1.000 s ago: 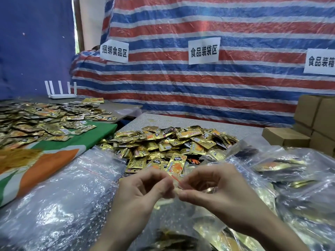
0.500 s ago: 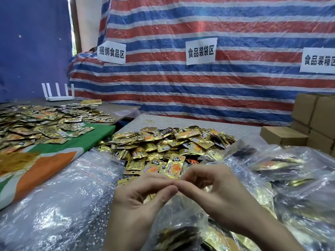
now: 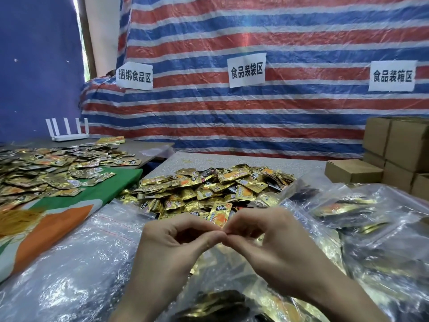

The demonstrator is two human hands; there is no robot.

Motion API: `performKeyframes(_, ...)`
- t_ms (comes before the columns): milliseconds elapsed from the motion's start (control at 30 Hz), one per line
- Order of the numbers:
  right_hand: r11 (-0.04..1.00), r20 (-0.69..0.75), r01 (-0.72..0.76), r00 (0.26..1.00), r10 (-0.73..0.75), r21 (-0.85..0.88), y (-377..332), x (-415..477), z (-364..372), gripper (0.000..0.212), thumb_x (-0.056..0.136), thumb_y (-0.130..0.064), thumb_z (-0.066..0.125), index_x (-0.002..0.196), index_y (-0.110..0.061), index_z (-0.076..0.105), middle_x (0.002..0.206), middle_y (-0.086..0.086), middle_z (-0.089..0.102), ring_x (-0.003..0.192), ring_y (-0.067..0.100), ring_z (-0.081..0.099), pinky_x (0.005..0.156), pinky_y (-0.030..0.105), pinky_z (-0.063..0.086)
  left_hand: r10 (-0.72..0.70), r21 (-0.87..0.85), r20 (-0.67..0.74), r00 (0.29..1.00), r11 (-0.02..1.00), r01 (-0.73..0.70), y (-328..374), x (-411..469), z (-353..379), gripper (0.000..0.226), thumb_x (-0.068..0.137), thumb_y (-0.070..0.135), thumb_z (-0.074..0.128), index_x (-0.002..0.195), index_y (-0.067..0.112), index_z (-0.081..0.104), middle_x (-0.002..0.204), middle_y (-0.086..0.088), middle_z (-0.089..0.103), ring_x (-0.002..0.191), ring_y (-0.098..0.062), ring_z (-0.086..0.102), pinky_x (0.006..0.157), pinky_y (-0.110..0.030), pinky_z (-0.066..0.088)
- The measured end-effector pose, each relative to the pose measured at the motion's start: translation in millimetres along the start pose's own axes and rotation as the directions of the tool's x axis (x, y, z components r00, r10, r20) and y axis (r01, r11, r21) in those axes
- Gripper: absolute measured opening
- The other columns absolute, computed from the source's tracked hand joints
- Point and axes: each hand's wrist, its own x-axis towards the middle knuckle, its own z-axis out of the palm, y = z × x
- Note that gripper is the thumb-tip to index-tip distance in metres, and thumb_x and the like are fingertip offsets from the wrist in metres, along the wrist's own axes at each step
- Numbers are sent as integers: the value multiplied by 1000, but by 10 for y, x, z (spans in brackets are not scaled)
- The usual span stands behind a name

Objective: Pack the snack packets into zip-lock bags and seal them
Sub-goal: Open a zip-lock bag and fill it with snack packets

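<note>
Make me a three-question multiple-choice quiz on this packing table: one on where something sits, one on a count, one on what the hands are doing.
1. The boxes stand where from the packet pile?
A left; B right; C on top of it.
2. How many white signs hang on the tarp?
A three; B one; C five.
3. The left hand and right hand are:
A flat on the table; B lifting a box; C pinching the top of a bag.

Answers: 1 B, the boxes are stacked at the right edge. 2 A, three signs are spaced along the stripes. 3 C, both hands' fingertips meet on the bag's top edge.
</note>
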Motion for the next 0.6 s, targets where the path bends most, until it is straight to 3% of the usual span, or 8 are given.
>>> performKeyframes(133, 995, 1, 24, 1000, -24, -95, 22, -32, -1, 8, 91, -39, 70, 89, -31, 73, 77, -17, 68, 75, 6, 63, 67, 38, 53, 90, 200, 125, 988, 973, -114, 12, 39, -51, 9, 78, 37, 79, 80, 30, 76, 76, 12, 73, 75, -8, 69, 66, -16, 51)
performKeyframes(267, 996, 0, 37, 999, -37, -85, 2, -66, 5, 9, 89, -39, 70, 86, -30, 71, 75, -17, 67, 74, 7, 63, 67, 37, 53, 221, 386, 238, 946, 872, -301, 39, 32, -75, 6, 87, 30, 66, 82, 28, 67, 78, 16, 64, 75, -7, 62, 65, -14, 45)
performKeyframes(433, 997, 3, 40, 999, -40, -62, -37, -111, -3, 10, 89, -36, 64, 83, -28, 68, 75, -17, 65, 75, 7, 61, 65, 28, 50, 250, 403, 205, 946, 859, -315, -15, -53, -25, 9, 91, 25, 59, 82, 27, 57, 78, 11, 56, 72, -10, 55, 62, -21, 42)
performKeyframes(533, 983, 31, 9, 1000, -3, -186, -62, -159, 40, 9, 92, -40, 52, 87, -32, 54, 79, -16, 57, 77, 5, 54, 68, 30, 47, 252, 376, 198, 947, 873, -311, -14, -87, -3, 10, 94, 33, 57, 85, 28, 56, 79, 12, 55, 74, -9, 55, 64, -16, 41)
performKeyframes(600, 984, 17, -22, 1000, 25, -178, -100, -221, 68, 8, 95, -38, 45, 90, -32, 46, 82, -13, 52, 77, 7, 49, 68, 30, 42, 243, 342, 240, 940, 885, -316, -17, -103, -20, 10, 94, 36, 53, 87, 29, 56, 81, 14, 54, 76, -8, 55, 66, -14, 40)
